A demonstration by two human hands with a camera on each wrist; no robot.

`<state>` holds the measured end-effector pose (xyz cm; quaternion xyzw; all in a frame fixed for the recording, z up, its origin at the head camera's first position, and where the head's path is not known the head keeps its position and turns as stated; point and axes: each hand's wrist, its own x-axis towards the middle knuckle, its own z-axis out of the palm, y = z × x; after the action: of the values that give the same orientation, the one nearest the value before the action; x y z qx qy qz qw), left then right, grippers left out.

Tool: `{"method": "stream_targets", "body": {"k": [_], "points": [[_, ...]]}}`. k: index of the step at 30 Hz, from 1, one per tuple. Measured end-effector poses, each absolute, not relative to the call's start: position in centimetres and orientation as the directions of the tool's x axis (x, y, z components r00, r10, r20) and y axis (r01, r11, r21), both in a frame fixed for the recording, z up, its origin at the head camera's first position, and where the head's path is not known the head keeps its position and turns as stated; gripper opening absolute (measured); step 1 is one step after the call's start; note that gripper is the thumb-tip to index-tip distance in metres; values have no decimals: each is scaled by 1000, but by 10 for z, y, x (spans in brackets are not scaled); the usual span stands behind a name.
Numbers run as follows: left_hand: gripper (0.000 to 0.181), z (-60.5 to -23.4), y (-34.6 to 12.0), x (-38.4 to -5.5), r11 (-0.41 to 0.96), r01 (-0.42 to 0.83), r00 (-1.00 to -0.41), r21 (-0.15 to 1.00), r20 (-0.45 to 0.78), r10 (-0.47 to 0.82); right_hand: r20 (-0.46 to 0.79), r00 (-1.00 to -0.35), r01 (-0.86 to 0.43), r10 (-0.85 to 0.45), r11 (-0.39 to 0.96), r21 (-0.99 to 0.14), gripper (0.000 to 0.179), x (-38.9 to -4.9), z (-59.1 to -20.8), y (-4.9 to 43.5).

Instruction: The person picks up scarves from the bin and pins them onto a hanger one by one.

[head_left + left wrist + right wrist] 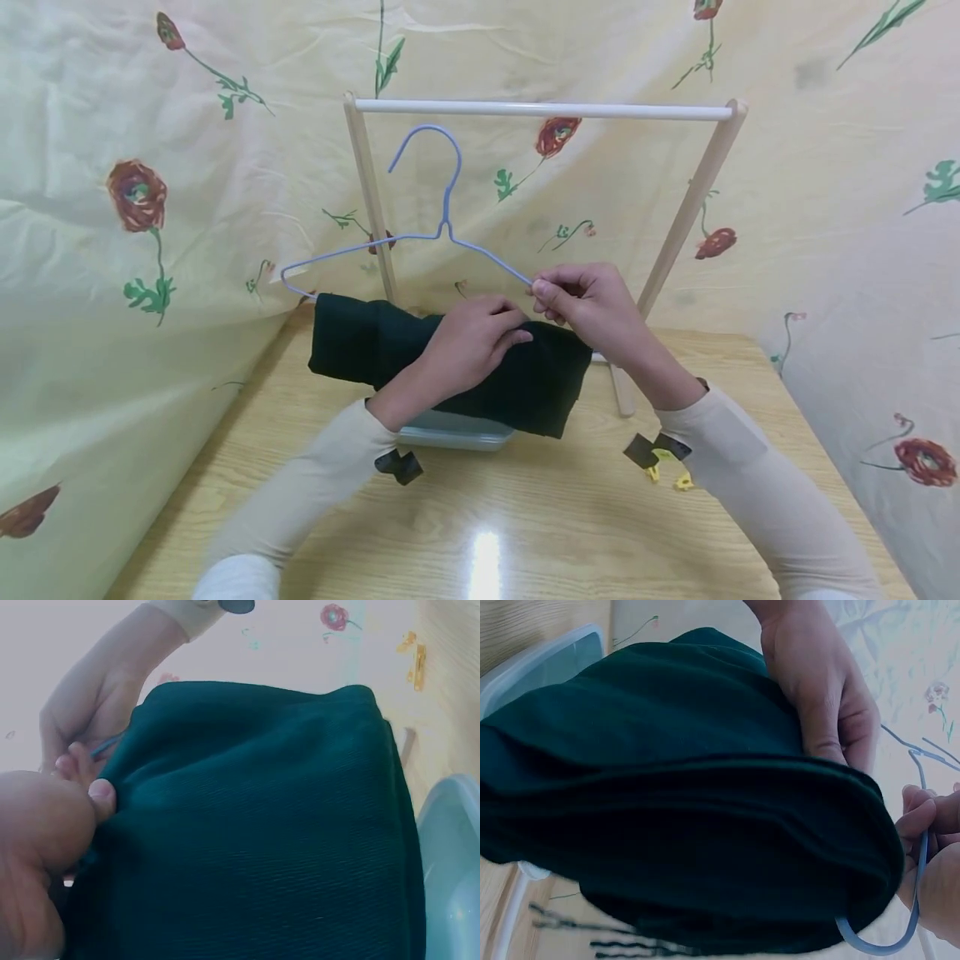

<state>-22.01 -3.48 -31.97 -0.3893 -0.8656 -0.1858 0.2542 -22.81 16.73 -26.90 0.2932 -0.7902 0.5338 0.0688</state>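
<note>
Two cream-coloured fabric sleeves [318,483] are reaching over a pale wood-grain table [390,542] toward a folded dark green cloth [352,333]. That cloth is hanging around the lower part of a thin blue wire hanger [447,204], whose hook is standing above it. Behind the cloth, a rack with a white bar and wooden legs [540,109] is standing; beneath it, a pale translucent plastic tub [457,437] is showing. Small yellow clips [682,481] are lying to its right, on the nearer side.

Only the head view is showing the hook whole. Its counterpart at the right wrist is revealing the cloth's layered end, with a rounded hanger corner poking out and dark strands [622,946] trailing below, while the left wrist view is showing a thumb tip pressing the cloth's edge.

From the left, the left hand [476,343] is bending over the cloth's upper edge, fingers curling and gripping the fabric. Just above the cloth's right part, the right hand [588,300] is angling inward, thumb and bent fingers pinching the hanger's sloping shoulder wire.
</note>
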Motion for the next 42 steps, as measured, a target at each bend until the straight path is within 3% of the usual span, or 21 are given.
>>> {"method": "stream_targets", "body": {"k": [5, 12, 17, 21, 25, 31, 38, 42], "points": [[26, -321, -28, -220, 603, 789, -547, 115, 579, 605, 422, -825, -530, -377, 258, -808, 16, -229, -268, 167], [51, -314, -51, -215, 689, 693, -706, 212, 390, 591, 437, -818, -545, -375, 259, -797, 15, -231, -270, 172], [44, -308, -81, -217, 721, 647, -762, 249, 262, 593, 431, -823, -537, -369, 261, -802, 16, -232, -271, 176], [24, -309, -96, -221, 666, 694, -720, 273, 265, 641, 427, -825, -534, -370, 261, -804, 16, -233, -272, 178], [7, -317, -97, -224, 584, 774, -629, 244, 405, 664, 416, -829, -526, -374, 267, -808, 16, -234, -273, 179], [13, -324, -92, -222, 552, 826, -483, 113, 645, 592, 391, -834, -510, -390, 274, -815, 17, -237, -277, 179], [11, -319, -87, -218, 601, 789, -471, 130, 756, 454, 389, -830, -517, -400, 287, -807, 17, -238, -281, 179], [12, -316, -86, -216, 613, 785, -460, 89, 746, 481, 418, -824, -532, -383, 270, -802, 16, -238, -280, 179]]}}
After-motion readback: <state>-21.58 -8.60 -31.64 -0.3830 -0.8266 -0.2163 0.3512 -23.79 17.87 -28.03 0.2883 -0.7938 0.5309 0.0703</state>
